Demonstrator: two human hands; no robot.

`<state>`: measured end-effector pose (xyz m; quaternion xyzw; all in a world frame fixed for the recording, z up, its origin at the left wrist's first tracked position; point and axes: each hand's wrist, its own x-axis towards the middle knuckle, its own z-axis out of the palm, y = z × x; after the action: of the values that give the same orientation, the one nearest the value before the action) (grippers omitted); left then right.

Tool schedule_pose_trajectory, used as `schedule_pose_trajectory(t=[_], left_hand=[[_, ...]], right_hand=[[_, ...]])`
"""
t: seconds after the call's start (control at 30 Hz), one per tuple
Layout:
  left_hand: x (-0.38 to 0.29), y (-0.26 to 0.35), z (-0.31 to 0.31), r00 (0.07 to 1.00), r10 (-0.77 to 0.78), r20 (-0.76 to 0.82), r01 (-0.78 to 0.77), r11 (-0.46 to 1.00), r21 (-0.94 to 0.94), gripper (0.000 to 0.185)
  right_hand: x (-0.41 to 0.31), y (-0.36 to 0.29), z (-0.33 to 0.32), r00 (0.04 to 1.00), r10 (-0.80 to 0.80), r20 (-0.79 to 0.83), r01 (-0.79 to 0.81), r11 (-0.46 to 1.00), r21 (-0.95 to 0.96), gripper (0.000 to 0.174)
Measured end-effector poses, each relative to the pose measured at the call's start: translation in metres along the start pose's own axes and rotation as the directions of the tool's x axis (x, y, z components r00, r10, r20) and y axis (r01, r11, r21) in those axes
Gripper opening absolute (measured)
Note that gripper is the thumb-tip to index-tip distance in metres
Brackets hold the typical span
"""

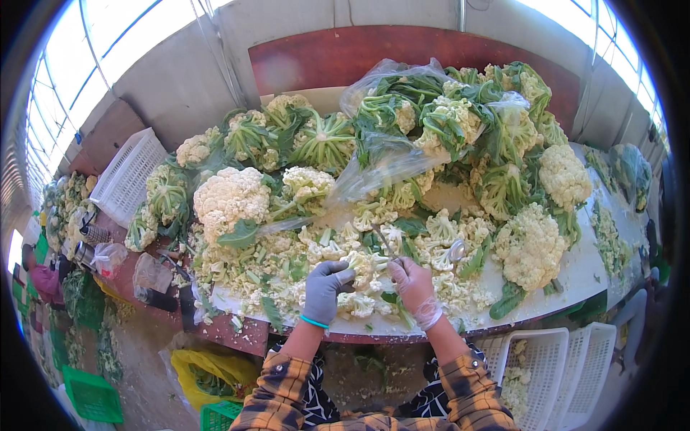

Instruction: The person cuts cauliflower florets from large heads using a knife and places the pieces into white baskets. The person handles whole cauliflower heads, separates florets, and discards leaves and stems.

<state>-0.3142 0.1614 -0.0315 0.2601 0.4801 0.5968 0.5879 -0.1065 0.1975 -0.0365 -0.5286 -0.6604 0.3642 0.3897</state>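
Note:
My left hand [327, 288], in a grey glove with a teal band at the wrist, holds a cauliflower floret [362, 266] above the table's near edge. Close on its right, my right hand [414, 286], in a thin clear glove, grips a knife [383, 241] whose narrow, dark blade points up and to the left; the handle is mostly hidden in the fist. Cut florets [442, 231] and crumbs lie around both hands on the white tabletop [579, 266]. A large cauliflower head [232, 199] sits to the left, another [531, 247] to the right.
Leafy cauliflowers [323, 137] and clear plastic film [385, 167] are heaped at the back. A white crate [129, 175] stands at the left; more white crates [539, 372] are below right. A yellow bag [213, 372] and green crate [92, 396] sit below left. People are at both sides.

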Motion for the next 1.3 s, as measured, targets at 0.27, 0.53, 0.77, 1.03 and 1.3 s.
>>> schedule_pose_trajectory(t=[0.27,0.53,0.77,1.03,1.3], left_hand=[[0.003,-0.003,0.005,0.997,-0.013,-0.07,0.007,0.997,-0.081,0.021],[-0.002,-0.006,0.012,0.997,-0.059,-0.043,0.056,0.996,-0.068,0.02],[-0.005,-0.002,0.014,0.997,-0.058,-0.055,0.057,0.998,-0.008,0.022],[-0.014,0.0,0.009,0.994,-0.108,-0.011,0.108,0.994,-0.033,0.023],[-0.017,-0.002,-0.005,0.997,-0.038,0.066,0.041,0.998,-0.045,0.023]], right_hand=[[-0.014,-0.016,0.003,0.892,-0.441,-0.101,0.428,0.895,-0.122,0.028],[-0.009,-0.009,-0.006,0.766,-0.64,0.062,0.587,0.657,-0.474,0.035],[-0.009,-0.005,-0.01,0.741,-0.659,0.128,0.592,0.551,-0.588,0.044],[-0.018,0.019,-0.018,0.784,-0.616,0.071,0.474,0.52,-0.711,0.038],[-0.032,0.014,-0.045,0.938,-0.321,-0.129,0.277,0.92,-0.276,0.038]])
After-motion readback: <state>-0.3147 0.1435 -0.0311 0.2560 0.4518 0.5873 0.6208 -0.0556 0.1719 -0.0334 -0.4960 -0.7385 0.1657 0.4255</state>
